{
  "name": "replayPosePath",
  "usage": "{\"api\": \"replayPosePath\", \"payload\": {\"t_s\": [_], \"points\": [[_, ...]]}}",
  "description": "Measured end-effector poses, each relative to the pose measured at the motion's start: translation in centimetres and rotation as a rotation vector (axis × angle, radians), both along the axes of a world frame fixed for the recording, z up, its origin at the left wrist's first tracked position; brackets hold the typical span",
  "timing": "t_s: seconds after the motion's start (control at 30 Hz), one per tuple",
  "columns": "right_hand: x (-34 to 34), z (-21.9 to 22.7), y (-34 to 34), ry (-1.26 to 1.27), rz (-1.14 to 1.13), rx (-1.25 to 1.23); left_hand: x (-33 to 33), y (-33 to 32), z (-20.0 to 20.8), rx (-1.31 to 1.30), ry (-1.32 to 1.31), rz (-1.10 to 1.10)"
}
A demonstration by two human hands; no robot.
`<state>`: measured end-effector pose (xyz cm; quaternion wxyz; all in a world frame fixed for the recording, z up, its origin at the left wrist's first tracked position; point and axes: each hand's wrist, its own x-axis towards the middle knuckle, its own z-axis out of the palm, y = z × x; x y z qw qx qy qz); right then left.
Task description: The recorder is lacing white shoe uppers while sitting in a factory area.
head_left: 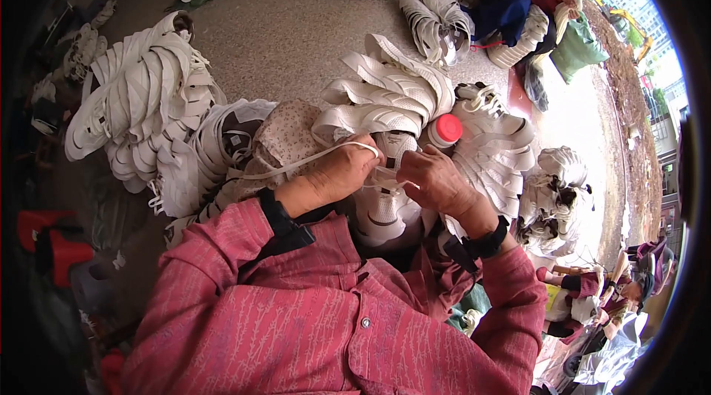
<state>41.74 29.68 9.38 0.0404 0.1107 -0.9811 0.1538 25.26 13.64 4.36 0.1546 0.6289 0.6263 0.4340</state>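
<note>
White lace (290,168) is pinched by the left hand (343,169); right hand (438,182) curls by a shoe (381,215); can't tell its pinch.

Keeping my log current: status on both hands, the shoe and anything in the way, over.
Left hand: holding white lace. Right hand: curled at white shoe, grip unclear. Shoe: between both hands. Red-capped container: close beyond right hand, not visibly blocking.

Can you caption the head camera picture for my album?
Left hand holding white lace at a white shoe, right hand close by.
</note>
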Motion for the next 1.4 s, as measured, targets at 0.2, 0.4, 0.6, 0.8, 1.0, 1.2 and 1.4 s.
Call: {"api": "replayPosePath", "payload": {"t_s": [0.2,0.4,0.6,0.8,1.0,1.2,1.4], "points": [[0.2,0.8,-0.5,-0.075,-0.093,-0.098,0.4,0.6,-0.6,-0.092,0.031,0.138],[0.3,0.6,0.0,-0.200,0.005,-0.097,0.1,0.9,-1.4,-0.317,0.090,0.209],[-0.5,0.3,0.2,-0.059,0.088,-0.006,-0.6,1.7,0.4,-0.562,-0.273,-0.020],[0.1,-3.0,0.6,0.446,-0.080,0.332,-0.1,2.7,0.0,-0.514,-0.594,-0.043],[0.1,-4.5,0.3,0.484,-0.084,0.275,-0.1,3.3,0.0,-0.492,-0.894,-0.009],[1.2,-3.9,-0.4,0.446,-0.090,0.038,-0.3,3.9,0.4,-0.234,-1.496,-0.045],[1.3,-2.6,-1.3,0.193,-0.396,-0.560,-0.9,3.0,1.8,-0.168,-1.404,-0.109]]}}
